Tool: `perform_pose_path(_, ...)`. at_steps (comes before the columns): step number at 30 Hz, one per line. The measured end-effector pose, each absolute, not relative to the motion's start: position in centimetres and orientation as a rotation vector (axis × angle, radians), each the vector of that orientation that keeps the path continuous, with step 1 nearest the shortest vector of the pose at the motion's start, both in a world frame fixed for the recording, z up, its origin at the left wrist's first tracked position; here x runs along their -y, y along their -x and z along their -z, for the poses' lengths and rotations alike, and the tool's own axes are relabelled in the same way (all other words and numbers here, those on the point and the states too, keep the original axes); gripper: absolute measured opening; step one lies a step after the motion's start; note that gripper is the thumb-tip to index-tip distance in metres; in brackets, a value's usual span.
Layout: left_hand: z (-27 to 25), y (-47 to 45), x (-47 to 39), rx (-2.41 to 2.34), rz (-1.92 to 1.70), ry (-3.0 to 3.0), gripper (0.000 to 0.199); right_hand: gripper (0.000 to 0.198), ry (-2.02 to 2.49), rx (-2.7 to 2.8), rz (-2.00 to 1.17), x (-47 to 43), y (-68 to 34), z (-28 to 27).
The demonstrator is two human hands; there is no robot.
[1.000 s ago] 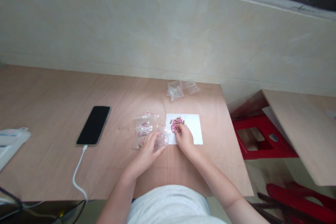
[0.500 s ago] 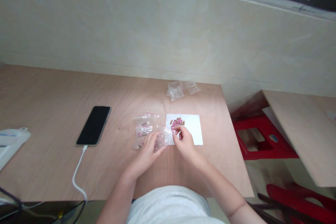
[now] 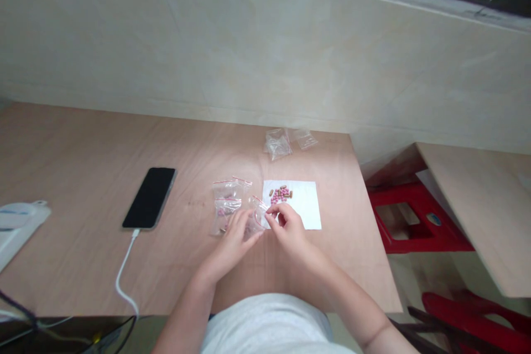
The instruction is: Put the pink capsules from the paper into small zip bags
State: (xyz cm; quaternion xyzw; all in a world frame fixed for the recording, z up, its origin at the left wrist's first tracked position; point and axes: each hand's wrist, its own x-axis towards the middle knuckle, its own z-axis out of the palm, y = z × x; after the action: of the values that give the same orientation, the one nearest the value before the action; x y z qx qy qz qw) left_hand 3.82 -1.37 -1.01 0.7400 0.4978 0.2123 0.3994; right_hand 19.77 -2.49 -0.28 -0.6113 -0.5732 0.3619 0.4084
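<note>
My left hand [image 3: 234,237] rests on the table with its fingers closed around a small clear zip bag [image 3: 259,211], whose mouth faces right. At that mouth, my right hand [image 3: 291,230] has thumb and fingertips pinched together; what is between them is too small to make out. Just beyond the right hand, a pile of round pink pills [image 3: 282,194] mixed with several brown capsules [image 3: 271,192] lies on a white sheet of paper [image 3: 311,207]. More zip bags [image 3: 226,191], with pink pills inside, lie beside and partly under my left hand.
Clear bags [image 3: 277,144] lie by the wall at the table's back. A black phone [image 3: 150,198] with a white charging cable [image 3: 120,282] lies left, and a white object [image 3: 20,227] at the far left. Beyond the right edge stands a red stool [image 3: 418,215].
My right hand has shifted left, from the near edge of the pill pile to the mouth of the bag, fingers still pinched. My left hand has stayed in place.
</note>
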Motion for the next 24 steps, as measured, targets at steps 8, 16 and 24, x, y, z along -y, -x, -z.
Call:
perform_pose_path(8, 1.1, -3.8, 1.4, -1.258, -0.529, -1.879, 0.039, 0.013, 1.594, 1.29, -0.989, 2.6, -21.0, 0.1)
perform_pose_path(16, 0.7, -3.8, 1.4, -1.244, -0.562, -1.797, 0.039, 0.015, 1.732, 1.182, -0.956, 2.1, -22.8, 1.7)
perform_pose_path(24, 0.2, -5.0, 1.5, -1.412, -0.679, -1.803, 0.043, 0.014, 1.504, 1.299, -1.144, 3.4, -20.2, -1.5)
